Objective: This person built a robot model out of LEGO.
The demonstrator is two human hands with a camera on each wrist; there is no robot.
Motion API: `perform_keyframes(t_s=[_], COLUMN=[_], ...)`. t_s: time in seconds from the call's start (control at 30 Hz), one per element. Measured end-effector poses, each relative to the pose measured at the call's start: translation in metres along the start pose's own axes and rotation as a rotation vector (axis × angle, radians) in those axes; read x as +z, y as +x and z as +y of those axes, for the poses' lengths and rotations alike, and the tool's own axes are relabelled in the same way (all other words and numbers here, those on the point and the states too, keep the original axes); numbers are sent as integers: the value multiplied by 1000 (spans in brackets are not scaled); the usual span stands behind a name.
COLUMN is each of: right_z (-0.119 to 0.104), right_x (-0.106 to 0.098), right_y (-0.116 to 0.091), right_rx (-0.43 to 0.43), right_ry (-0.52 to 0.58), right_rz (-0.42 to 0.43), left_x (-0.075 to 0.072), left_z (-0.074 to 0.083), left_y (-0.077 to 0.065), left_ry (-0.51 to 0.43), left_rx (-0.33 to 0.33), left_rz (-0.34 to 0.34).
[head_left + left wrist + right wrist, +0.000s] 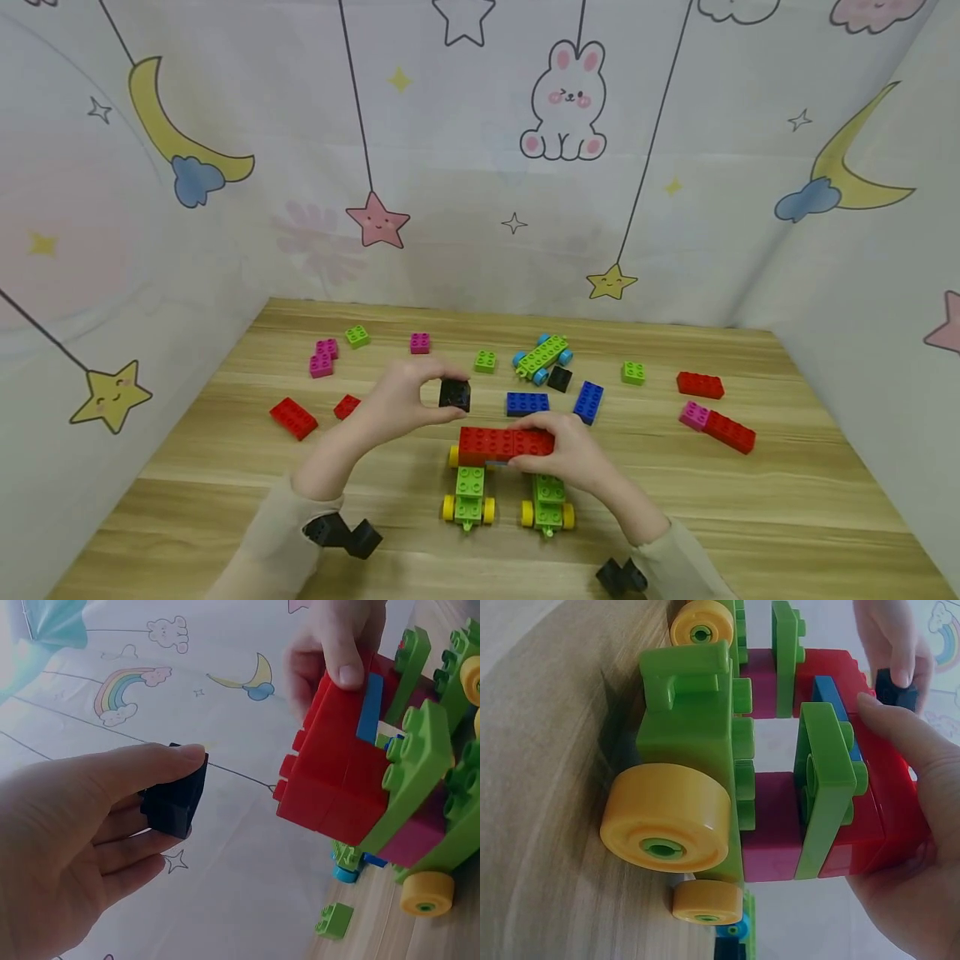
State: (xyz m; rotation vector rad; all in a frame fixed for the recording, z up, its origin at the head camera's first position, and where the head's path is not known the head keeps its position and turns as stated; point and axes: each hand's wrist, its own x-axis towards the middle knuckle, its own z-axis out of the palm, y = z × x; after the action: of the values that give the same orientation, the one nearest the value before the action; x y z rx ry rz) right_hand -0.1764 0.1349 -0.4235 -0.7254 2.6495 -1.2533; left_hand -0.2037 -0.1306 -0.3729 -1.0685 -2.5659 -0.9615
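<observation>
Between thumb and fingers, my left hand (401, 396) pinches a small black building block (454, 395), held in the air left of the red blocks. My right hand (564, 450) grips the right end of the red blocks (486, 446), which top a built structure. Below them, a thin blue piece (829, 701), light green plates (826, 787) and magenta blocks (772, 825) show in the right wrist view. Two green wheeled bases (470, 498) with yellow wheels (666, 817) carry the structure on the table. The black block is apart from the red ones.
Behind the structure lie blue blocks (527, 404), another black block (559, 379) and a green car base (543, 357) with blue wheels. Red blocks (294, 418) and magenta blocks (322, 365) lie left; more red ones (730, 432) lie right. A printed cloth stands behind the table (810, 500).
</observation>
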Motion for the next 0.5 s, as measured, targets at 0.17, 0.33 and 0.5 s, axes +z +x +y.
perform_keyframes(t_s=[0.17, 0.33, 0.5], right_z=[0, 0, 0], right_x=[0, 0, 0], right_y=[0, 0, 0], right_rx=[-1, -1, -3], right_ry=[1, 9, 12], right_rz=[-1, 1, 3], left_x=[3, 4, 7], left_z=[7, 9, 6], left_y=[-6, -9, -11], left_ry=[-29, -46, -48], left_rx=[-15, -42, -66], left_rz=[-68, -129, -173])
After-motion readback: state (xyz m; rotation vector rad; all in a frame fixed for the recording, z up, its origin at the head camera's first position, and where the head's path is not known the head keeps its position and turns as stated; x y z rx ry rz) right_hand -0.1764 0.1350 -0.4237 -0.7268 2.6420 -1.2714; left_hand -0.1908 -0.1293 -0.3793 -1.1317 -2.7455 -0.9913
